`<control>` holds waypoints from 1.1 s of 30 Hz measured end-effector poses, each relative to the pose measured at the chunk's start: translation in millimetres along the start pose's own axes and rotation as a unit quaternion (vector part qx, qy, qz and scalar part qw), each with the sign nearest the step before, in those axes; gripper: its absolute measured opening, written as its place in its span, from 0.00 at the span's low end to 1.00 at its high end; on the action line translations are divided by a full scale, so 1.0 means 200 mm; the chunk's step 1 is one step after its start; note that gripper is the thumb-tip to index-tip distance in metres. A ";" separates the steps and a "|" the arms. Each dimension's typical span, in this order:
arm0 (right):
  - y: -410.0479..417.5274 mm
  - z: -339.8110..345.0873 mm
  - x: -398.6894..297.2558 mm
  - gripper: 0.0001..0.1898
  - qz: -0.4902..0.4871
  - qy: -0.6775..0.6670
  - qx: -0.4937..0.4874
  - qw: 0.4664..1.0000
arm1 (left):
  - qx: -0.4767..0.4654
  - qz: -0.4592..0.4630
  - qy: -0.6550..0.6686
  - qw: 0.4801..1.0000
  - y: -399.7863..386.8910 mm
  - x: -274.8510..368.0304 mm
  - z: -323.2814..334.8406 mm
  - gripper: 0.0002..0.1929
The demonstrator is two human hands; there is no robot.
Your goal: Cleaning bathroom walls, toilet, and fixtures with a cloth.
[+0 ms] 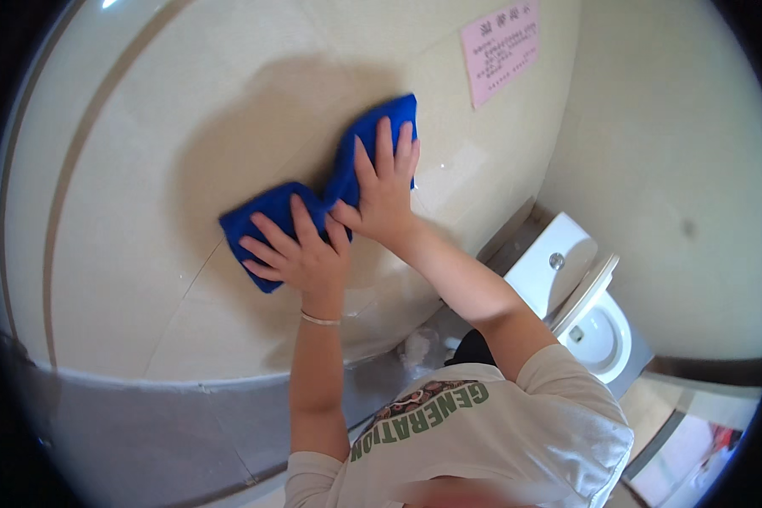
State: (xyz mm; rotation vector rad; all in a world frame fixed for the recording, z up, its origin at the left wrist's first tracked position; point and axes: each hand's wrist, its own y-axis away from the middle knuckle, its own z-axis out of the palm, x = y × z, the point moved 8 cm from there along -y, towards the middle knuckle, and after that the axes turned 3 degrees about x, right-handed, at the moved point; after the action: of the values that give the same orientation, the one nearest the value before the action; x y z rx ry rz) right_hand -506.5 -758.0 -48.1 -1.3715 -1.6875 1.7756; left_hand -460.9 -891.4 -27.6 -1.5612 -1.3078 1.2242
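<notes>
A blue cloth (349,174), probably microfiber, lies spread against a cream tiled wall (184,114), with a raised fold at its middle. My left hand (301,260) presses flat on the cloth's lower left part, fingers spread; a thin light band circles that wrist. On the upper right part rests my right hand (387,190), also with spread fingers, pressing the cloth to the tiles. The two thumbs nearly meet at the fold. Both palms are hidden, and the cloth covers the wall beneath.
A pink paper notice (503,51) with writing hangs on the wall at upper right. To my right stands a white toilet (594,343) with its lid raised against the cistern (549,260). A clear plastic bag (419,349) sits low by the wall. Grey tiles (165,425) run along the bottom left.
</notes>
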 end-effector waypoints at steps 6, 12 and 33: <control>0.99 0.11 0.52 0.47 0.127 0.001 -0.053 0.990 | -0.156 0.192 -0.014 0.969 0.81 0.30 0.21 0.26; 1.53 0.13 0.77 0.45 0.272 -0.061 -0.108 0.954 | -0.455 0.169 0.194 0.852 1.36 0.40 0.37 0.33; 1.18 -0.03 1.23 0.46 0.381 -0.050 -0.023 0.923 | -0.480 0.172 0.238 0.827 0.88 0.92 0.43 0.35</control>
State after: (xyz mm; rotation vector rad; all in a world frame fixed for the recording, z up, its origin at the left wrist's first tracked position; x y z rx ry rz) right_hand -534.4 -619.8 -358.5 -2.1995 -1.3192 2.2204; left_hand -493.2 -749.3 -253.3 -2.6843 -1.3905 0.2101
